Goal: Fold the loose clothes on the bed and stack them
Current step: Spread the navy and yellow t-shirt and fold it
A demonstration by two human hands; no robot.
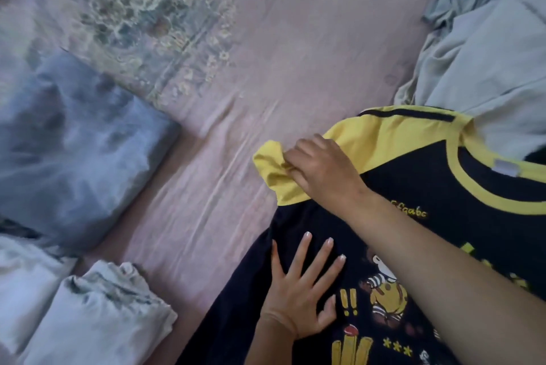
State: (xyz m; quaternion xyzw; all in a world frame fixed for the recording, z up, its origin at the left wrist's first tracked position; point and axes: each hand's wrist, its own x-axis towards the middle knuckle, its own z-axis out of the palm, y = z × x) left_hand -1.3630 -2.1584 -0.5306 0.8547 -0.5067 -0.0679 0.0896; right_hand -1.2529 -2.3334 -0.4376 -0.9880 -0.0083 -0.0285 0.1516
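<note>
While the dark navy T-shirt (443, 246) lies spread face-up on the bed (295, 69) at the lower right, both hands work on it. The left hand (298, 290) presses flat on the shirt's navy body near its left edge, fingers straight and spread, its grip released. The right hand (319, 169) reaches across from the right, and its curled fingers pinch the bunched end of the yellow sleeve (271, 166), so that grip is grasping the sleeve. The shirt has a yellow collar band and a yellow printed cartoon on its chest, partly hidden by the right forearm.

A loose pile of grey clothes (478, 48) lies at the upper right, touching the shirt's shoulder. On the left side of the bed sits a folded blue-grey garment (74, 143), and just below it, at the lower left corner, lie folded pale garments (97, 314) side by side. The bed's pink sheet carries a faded floral print toward the upper left.
</note>
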